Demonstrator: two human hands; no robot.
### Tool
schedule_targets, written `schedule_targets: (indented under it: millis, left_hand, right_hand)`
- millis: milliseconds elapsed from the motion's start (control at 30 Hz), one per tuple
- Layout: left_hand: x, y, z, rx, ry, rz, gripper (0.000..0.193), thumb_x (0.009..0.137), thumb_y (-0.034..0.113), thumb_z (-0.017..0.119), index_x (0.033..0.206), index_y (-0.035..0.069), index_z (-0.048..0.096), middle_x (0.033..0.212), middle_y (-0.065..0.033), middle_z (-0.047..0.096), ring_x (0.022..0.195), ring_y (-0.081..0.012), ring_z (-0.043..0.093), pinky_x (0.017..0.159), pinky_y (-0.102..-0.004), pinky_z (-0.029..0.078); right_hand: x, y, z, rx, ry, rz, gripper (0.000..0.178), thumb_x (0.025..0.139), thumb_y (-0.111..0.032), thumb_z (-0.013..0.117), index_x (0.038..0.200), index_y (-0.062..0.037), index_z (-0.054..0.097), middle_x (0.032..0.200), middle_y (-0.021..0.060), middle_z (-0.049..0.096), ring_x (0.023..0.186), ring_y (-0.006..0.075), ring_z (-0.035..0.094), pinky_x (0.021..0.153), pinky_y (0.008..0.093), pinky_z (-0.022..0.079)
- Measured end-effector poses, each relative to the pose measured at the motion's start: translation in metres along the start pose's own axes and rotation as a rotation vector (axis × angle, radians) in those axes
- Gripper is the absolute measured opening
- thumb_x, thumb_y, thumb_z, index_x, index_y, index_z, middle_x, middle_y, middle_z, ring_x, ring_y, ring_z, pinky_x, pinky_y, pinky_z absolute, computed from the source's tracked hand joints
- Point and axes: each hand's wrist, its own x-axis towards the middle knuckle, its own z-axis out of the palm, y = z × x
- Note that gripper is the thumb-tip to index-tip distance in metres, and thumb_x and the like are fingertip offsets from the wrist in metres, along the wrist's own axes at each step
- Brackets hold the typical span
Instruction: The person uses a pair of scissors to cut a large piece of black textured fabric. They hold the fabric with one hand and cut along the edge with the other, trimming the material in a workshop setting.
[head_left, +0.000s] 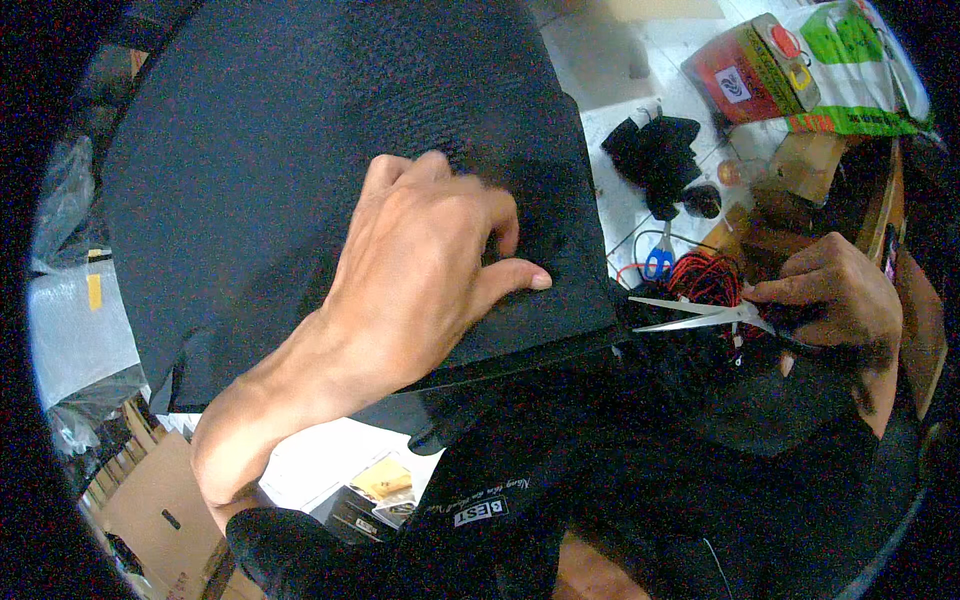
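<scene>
A large black textured sheet (250, 190) is spread in front of me, and its edge (530, 350) runs along the near side. My left hand (420, 240) rests on it with the fingers bent and the thumb stretched out apart. The left fingertips are partly blurred and hidden, but nothing shows in that hand. At the right, my right hand (835, 300) grips a pair of scissors (700, 316) by dark handles. Their metal blades are parted and point left, just beyond the sheet's right edge.
Beyond the scissors lie a bundle of red and black wire (703, 275) and blue-handled scissors (659, 258) on pale tiles. Black cloth (655, 150), a red-capped container (755, 70) and a green-white bag (850, 60) stand farther back. A cardboard box (160, 500) sits at lower left.
</scene>
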Motion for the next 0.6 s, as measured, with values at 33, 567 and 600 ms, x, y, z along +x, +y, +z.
schedule_targets:
  millis: [33,567,600]
  left_hand:
    - [-0.001,-0.003,0.003,-0.012,0.034,0.083,0.042,0.073,0.031,0.085,0.093,0.003,0.06,0.089,-0.0112,0.064,0.087,-0.0336,0.062,0.074,-0.0413,0.048]
    - [0.007,0.007,0.005,-0.373,-0.121,-0.044,0.029,0.08,0.024,0.082,0.095,0.001,0.073,0.089,-0.0105,0.073,0.083,-0.0104,0.066,0.074,-0.0283,0.052]
    - [0.01,0.009,0.001,-0.433,-0.173,-0.099,0.028,0.081,0.023,0.081,0.095,0.0,0.073,0.088,-0.0106,0.074,0.082,-0.0102,0.066,0.074,-0.0282,0.052]
  right_hand:
    - [0.004,-0.001,-0.001,-0.009,-0.022,0.01,0.053,0.061,-0.015,0.077,0.111,-0.0003,0.072,0.065,0.013,0.06,0.056,0.0315,0.06,0.051,0.0422,0.043]
    - [0.027,0.007,0.001,0.019,-0.093,0.006,0.052,0.063,-0.015,0.076,0.114,-0.0037,0.072,0.076,0.0158,0.065,0.066,0.0344,0.063,0.059,0.0431,0.048]
    - [0.028,0.007,0.002,0.014,-0.105,0.031,0.052,0.063,-0.014,0.076,0.114,-0.0038,0.072,0.077,0.0156,0.066,0.066,0.0343,0.063,0.059,0.0431,0.048]
